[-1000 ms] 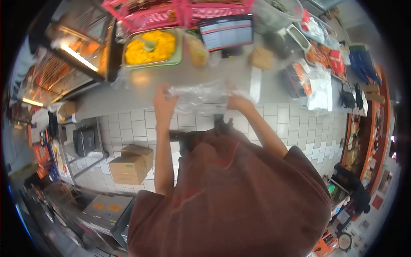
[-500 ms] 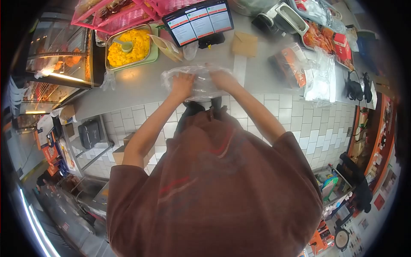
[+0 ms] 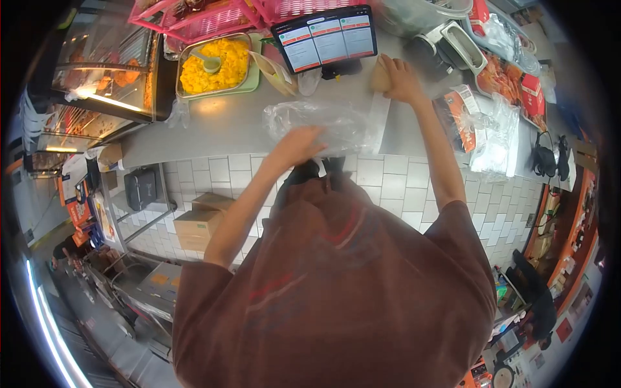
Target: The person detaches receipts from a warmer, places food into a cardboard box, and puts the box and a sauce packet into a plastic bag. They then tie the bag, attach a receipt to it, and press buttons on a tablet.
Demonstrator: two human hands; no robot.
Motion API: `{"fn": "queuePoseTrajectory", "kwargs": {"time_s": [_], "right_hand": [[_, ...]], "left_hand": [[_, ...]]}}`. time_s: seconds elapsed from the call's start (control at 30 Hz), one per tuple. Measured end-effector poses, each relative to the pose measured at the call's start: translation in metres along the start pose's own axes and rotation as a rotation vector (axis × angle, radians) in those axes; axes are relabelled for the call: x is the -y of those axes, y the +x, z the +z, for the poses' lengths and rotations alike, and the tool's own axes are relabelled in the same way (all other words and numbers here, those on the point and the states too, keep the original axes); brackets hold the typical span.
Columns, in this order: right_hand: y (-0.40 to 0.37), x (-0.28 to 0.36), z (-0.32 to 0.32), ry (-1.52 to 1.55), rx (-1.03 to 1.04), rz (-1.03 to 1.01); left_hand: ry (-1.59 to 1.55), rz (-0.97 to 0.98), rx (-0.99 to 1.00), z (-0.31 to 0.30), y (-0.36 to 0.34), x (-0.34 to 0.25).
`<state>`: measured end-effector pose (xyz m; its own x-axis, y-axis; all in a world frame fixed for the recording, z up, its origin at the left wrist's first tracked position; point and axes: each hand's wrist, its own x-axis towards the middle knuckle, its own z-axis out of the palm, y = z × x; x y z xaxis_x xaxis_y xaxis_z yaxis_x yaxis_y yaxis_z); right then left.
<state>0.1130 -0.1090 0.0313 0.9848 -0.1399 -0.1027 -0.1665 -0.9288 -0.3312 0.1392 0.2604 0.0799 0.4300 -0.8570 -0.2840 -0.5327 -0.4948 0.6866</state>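
A clear plastic bag (image 3: pixel 349 126) lies crumpled on the steel counter near its front edge. My left hand (image 3: pixel 299 146) is over the bag's near left side, its fingers smeared by motion, so their grip cannot be made out. Farther back and to the right, my right hand (image 3: pixel 402 80) has its fingers closed on a small brown paper packet (image 3: pixel 380 77), which the hand partly covers. Just left of that packet stands a tablet (image 3: pixel 325 40) with order panels on its screen.
A tray of chopped yellow food (image 3: pixel 213 68) with a scoop in it sits at the left, below pink baskets (image 3: pixel 194 26). At the right are a metal container (image 3: pixel 464 46), an orange-and-white pack (image 3: pixel 458 116) and white plastic bags (image 3: pixel 497 139). A lit glass display case (image 3: pixel 107 84) borders the left.
My right hand has left the plastic bag and moved back and right onto the paper packet. My left hand has shifted toward the counter's front edge. The whole view has shifted slightly.
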Motion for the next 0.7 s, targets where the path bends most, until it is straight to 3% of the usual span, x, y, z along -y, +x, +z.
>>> {"fn": "queuePoseTrajectory", "kwargs": {"time_s": [0.13, 0.23, 0.27, 0.33, 0.37, 0.43, 0.47, 0.5, 0.53, 0.57, 0.6, 0.63, 0.67, 0.7], "right_hand": [[0.015, -0.006, -0.003, -0.069, -0.050, -0.002], [0.028, -0.014, -0.003, -0.070, -0.102, 0.060], [0.029, -0.014, -0.005, -0.057, -0.104, 0.119], [0.032, -0.015, -0.011, -0.068, -0.118, 0.179], [0.029, -0.013, -0.009, -0.058, -0.170, 0.196], [0.030, -0.007, -0.024, -0.067, -0.223, 0.199], [0.025, -0.005, -0.033, -0.023, -0.332, 0.138], [0.018, -0.001, -0.043, 0.021, -0.450, 0.084], [0.011, 0.009, -0.063, 0.003, -0.451, 0.093], [-0.006, 0.032, -0.085, 0.215, -0.461, 0.101], [-0.027, 0.053, -0.101, 0.428, -0.488, 0.124], [-0.055, 0.069, -0.109, 0.420, -0.475, 0.148], [-0.075, 0.085, -0.119, 0.338, -0.516, 0.138], [-0.080, 0.097, -0.134, 0.247, -0.589, 0.110]], "left_hand": [[0.050, 0.150, -0.085, 0.021, -0.013, -0.015], [0.187, 0.379, -0.356, 0.034, -0.004, -0.023], [0.177, 0.398, -0.366, 0.039, 0.000, -0.033], [0.050, 0.552, 0.029, 0.054, 0.008, -0.055], [0.040, 0.564, 0.017, 0.061, 0.011, -0.062], [0.115, 0.885, 0.022, 0.079, 0.025, -0.069], [0.104, 0.895, 0.013, 0.088, 0.031, -0.071], [0.091, 0.904, -0.135, 0.097, 0.040, -0.068], [0.073, 0.906, -0.287, 0.105, 0.052, -0.069], [0.047, 0.904, -0.282, 0.115, 0.064, -0.075], [-0.057, 0.475, 0.027, 0.121, 0.085, -0.079], [-0.153, 0.033, 0.329, 0.134, 0.093, -0.087], [-0.156, 0.042, 0.336, 0.151, 0.096, -0.086], [0.039, 0.147, 0.122, 0.164, 0.116, -0.076]]}}
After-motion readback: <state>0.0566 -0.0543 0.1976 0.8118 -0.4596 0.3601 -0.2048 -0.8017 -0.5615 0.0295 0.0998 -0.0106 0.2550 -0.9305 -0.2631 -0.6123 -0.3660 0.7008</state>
